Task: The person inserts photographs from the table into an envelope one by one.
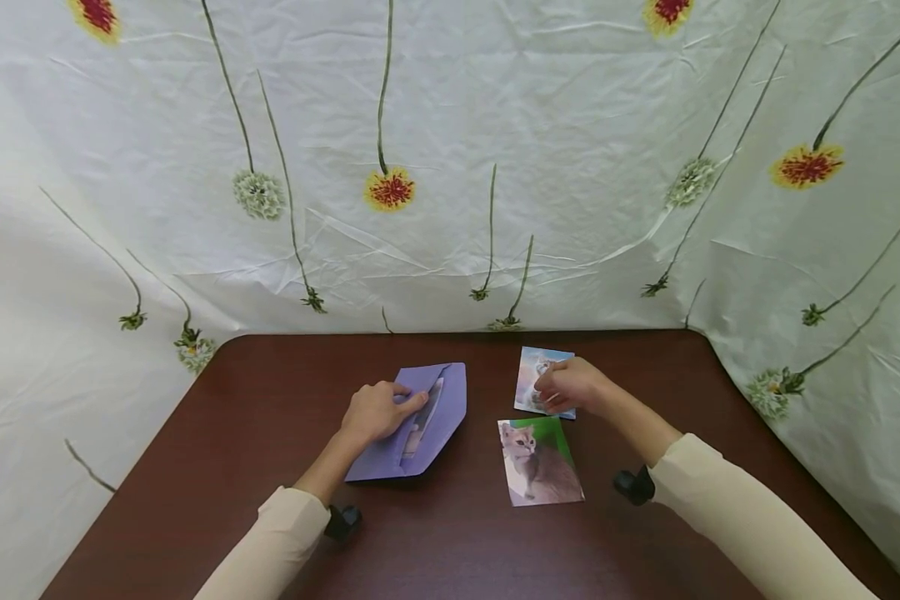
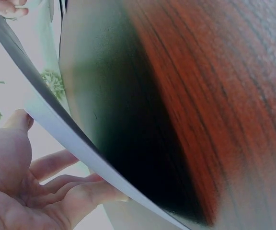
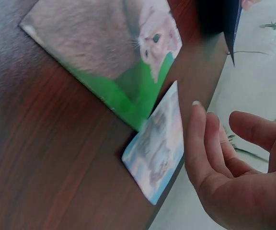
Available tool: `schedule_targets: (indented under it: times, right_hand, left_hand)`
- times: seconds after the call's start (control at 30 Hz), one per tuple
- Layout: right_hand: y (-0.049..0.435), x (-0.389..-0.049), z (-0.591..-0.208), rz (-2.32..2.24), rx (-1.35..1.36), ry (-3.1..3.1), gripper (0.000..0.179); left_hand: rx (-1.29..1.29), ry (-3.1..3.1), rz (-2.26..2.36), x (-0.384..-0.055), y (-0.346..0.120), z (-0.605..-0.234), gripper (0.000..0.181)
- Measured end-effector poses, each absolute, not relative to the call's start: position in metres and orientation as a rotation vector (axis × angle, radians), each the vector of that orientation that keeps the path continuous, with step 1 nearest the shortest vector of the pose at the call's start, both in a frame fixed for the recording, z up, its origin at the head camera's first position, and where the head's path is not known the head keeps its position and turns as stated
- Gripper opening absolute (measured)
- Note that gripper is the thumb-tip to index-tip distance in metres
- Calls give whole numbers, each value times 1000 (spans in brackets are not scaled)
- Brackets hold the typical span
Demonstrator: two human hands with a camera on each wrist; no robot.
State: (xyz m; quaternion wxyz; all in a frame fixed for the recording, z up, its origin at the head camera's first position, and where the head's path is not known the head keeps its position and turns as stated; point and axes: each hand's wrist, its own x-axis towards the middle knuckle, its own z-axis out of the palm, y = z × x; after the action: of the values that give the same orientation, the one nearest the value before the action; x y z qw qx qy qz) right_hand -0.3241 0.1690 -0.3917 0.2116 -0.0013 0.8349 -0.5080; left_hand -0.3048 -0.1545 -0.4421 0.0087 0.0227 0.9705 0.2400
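My left hand (image 1: 375,412) grips a purple envelope (image 1: 450,417), its thumb lying by the opening. A picture (image 1: 425,417) shows partly inside the opening; the rest of it is hidden in the envelope. In the left wrist view the envelope (image 2: 75,139) is tilted, with one edge raised above a dark shadow. My right hand (image 1: 573,385) hovers at a small blue cat picture (image 1: 528,375), fingers loosely bent with nothing between them. In the right wrist view that picture (image 3: 157,148) lies flat beside the fingertips. A larger cat photo with green background (image 1: 543,475) lies nearer to me.
Everything lies on a dark reddish-brown table (image 1: 270,467) with rounded far corners. A white cloth with printed flowers (image 1: 450,242) hangs behind the table and along its sides. Black straps with small devices sit at both wrists.
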Motion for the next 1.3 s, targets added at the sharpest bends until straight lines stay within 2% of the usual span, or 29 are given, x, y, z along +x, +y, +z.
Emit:
schedule_targets:
  times: [1.0,1.3]
  right_hand:
    - [196,-318,-422,-1339,94,2357,27]
    - [198,-319,-430,-1353,118,2328,30]
  left_hand:
    - [82,3045,754,-306,-157,-443,58]
    - [77,3040,747,-305,-154,-442,57]
